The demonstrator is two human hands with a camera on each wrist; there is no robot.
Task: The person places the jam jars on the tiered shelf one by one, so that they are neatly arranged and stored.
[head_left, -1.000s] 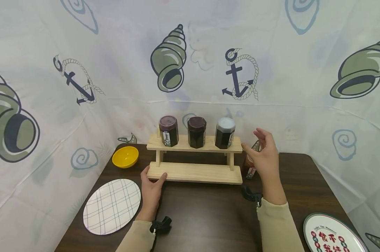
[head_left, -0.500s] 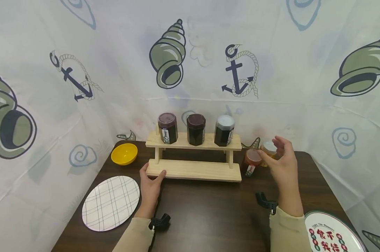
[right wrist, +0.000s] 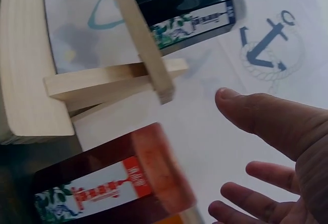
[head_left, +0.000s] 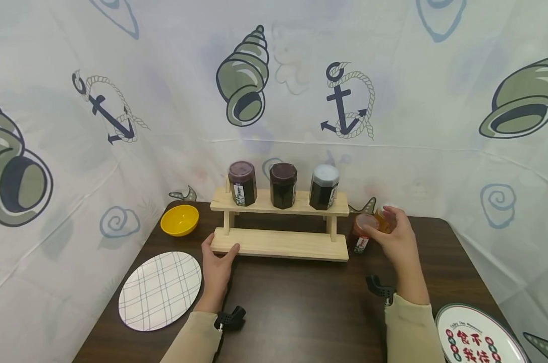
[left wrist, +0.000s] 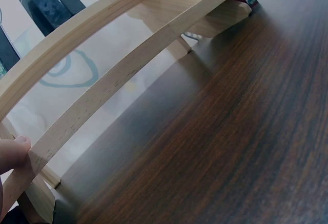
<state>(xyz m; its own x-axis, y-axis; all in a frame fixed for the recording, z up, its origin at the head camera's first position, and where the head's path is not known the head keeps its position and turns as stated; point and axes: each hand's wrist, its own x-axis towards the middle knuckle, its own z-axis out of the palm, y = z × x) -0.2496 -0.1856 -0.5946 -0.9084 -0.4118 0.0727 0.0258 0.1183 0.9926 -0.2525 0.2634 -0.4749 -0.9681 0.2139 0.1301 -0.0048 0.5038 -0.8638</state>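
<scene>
My left hand grips the left end of the lower shelf of a two-tier wooden rack; its thumb shows at the front edge in the left wrist view. Three dark jars stand on the upper shelf, one with a purple lid, one with a dark lid and one with a pale lid. Right of the rack is a red-lidded jar, and behind it an amber jar, partly hidden by fingers. My right hand reaches around the amber jar's top, thumb and fingers spread apart.
A yellow bowl sits at the table's back left, with a checked oval placemat in front of it. At the right front edge lies a white plate with red lettering. A printed cloth hangs behind the table.
My right hand has moved right from the rack's end, past the red-lidded jar, then in toward the amber jar. The left hand keeps its place on the rack.
</scene>
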